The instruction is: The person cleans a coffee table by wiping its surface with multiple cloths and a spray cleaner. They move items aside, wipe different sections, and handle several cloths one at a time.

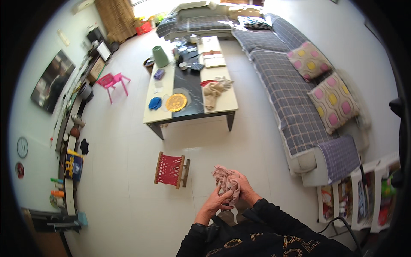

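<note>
A crumpled pink cloth (228, 181) is bunched up between my two hands, in front of my body. My left hand (214, 204) grips its near left side, thumb and fingers pressed into the folds. Around its right side curls my right hand (245, 185), its fingertips partly hidden by the fabric. To the left of the cloth, a low folding stool (170, 169) with a red woven seat and wooden bars stands on the tiled floor.
Ahead stands a coffee table (189, 117) with a beige cloth (212, 93), a blue cloth (155, 103), a round yellow mat (176, 102) and a green bin (160, 56). A plaid-covered sofa (282, 93) runs along the right, near a white storage rack (345, 205). A pink child's chair (112, 82) is at left.
</note>
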`<move>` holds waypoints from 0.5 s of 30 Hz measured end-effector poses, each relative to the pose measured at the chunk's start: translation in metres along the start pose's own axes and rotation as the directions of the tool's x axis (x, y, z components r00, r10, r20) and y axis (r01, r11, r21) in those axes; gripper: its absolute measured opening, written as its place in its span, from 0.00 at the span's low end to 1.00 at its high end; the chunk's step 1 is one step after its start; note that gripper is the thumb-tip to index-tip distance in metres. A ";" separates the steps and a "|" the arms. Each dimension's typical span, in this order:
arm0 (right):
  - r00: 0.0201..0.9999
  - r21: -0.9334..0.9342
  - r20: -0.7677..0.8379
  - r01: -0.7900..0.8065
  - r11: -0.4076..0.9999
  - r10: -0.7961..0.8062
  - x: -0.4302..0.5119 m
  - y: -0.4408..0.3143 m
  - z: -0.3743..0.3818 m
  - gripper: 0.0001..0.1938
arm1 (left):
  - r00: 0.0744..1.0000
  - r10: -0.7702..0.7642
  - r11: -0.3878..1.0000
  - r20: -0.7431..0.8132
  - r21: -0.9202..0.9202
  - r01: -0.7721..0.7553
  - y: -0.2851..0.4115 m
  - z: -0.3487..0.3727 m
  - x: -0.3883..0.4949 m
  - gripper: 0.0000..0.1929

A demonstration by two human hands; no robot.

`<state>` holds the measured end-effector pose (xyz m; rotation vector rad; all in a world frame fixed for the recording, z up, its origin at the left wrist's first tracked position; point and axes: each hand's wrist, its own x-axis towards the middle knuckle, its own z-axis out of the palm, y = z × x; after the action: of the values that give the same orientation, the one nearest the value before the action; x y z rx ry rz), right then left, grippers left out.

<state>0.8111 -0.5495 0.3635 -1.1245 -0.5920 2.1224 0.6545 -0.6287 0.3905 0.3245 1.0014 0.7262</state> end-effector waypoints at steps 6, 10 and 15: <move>0.997 -0.148 0.066 0.043 0.988 -0.034 0.094 -0.003 0.063 0.16 | 0.992 0.074 0.995 -0.103 0.074 -0.066 0.030 -0.073 0.022 0.27; 0.990 0.145 -0.078 -0.105 0.984 0.117 0.168 0.007 0.087 0.20 | 0.969 0.184 0.951 -0.165 0.278 -0.134 0.085 -0.124 0.043 0.27; 0.954 0.149 -0.259 -0.116 0.982 0.152 0.253 0.016 0.083 0.14 | 0.792 0.456 0.801 -0.405 0.575 -0.166 0.158 -0.150 0.072 0.29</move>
<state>0.6302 -0.3837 0.2589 -1.3815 -0.2508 2.0378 0.4869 -0.4757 0.3542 0.8159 1.7088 0.8760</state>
